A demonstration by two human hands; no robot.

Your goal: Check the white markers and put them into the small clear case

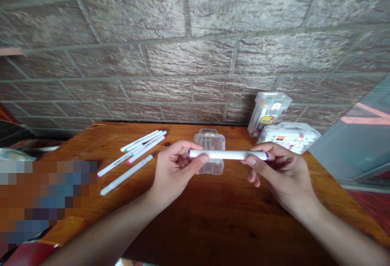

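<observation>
A white marker [228,154] with purple ends is held level above the wooden table [213,217]. My left hand [173,168] pinches its left end between thumb and fingers. My right hand [278,168] pinches its right end the same way. Directly behind the marker stands a small clear plastic box [210,142] with markers inside. Several loose white markers [137,152] with coloured tips lie on the table to the left of my left hand.
Two clear plastic marker cases stand at the back right: one upright [268,111], one lying flat [291,136]. A brick wall [183,55] rises right behind the table. A blurred patch covers the left edge. The table's right edge drops off near my right forearm.
</observation>
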